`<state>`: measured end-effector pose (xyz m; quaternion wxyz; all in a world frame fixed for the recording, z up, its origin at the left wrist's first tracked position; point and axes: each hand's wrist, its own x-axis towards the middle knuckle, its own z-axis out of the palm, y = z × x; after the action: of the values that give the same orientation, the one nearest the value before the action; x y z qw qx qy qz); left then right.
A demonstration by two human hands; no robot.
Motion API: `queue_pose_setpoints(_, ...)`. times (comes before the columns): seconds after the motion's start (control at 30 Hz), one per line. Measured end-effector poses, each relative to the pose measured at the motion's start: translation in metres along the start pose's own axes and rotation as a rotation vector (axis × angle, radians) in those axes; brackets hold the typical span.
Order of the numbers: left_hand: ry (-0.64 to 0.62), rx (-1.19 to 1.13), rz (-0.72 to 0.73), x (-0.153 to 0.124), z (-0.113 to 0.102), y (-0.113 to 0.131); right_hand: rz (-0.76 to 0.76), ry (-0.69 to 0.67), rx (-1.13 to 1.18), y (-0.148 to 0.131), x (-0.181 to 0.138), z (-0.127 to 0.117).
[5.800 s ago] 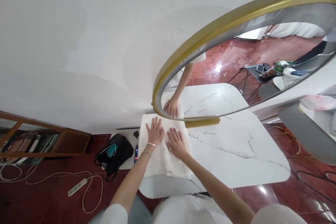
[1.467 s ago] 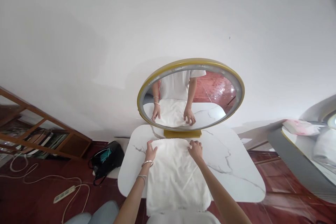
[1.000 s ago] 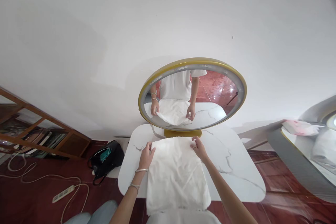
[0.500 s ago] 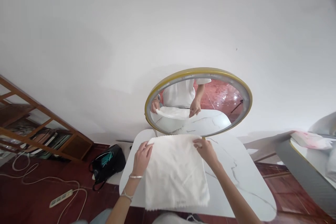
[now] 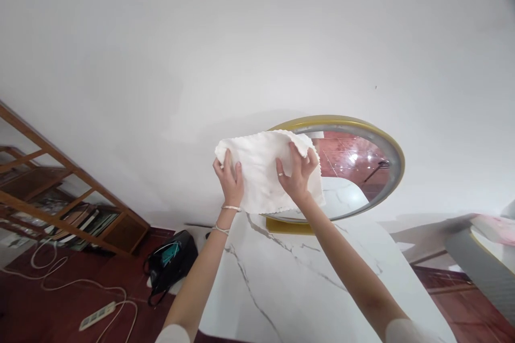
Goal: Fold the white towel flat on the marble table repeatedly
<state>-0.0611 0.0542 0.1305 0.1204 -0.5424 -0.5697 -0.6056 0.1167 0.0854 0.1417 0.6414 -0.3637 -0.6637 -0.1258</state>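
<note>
Left hand [image 5: 230,181] and right hand [image 5: 296,174] grasping white cloth [image 5: 261,169] — aloft, above table [image 5: 289,278] far edge

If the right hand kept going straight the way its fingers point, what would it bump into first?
Probably the round gold-framed mirror just behind the white cloth that the right hand grips, though the depth between them is unclear.

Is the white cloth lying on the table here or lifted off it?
Lifted off. The white cloth hangs in front of the mirror, gripped by the left hand and right hand above the marble table.
</note>
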Motion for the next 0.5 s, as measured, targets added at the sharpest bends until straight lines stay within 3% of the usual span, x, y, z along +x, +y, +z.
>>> queue_pose_setpoints(0.17, 0.085, 0.136, 0.082, -0.015, 0.014, -0.002, -0.211, -0.33, -0.075, 0.034, -0.011, 0.009)
queue_pose_setpoints(0.27, 0.045, 0.111, 0.163, -0.02, 0.021, -0.009, -0.368, -0.489, -0.073, 0.035, -0.006, 0.002)
queue_pose_setpoints(0.37, 0.022, 0.09, 0.166, -0.03, 0.03, -0.02, -0.493, -0.552, -0.059, 0.027, -0.002, -0.001)
queue_pose_setpoints(0.5, 0.068, 0.024, 0.109, -0.058, 0.038, -0.04, -0.468, -0.673, 0.008, 0.022, -0.015, 0.001)
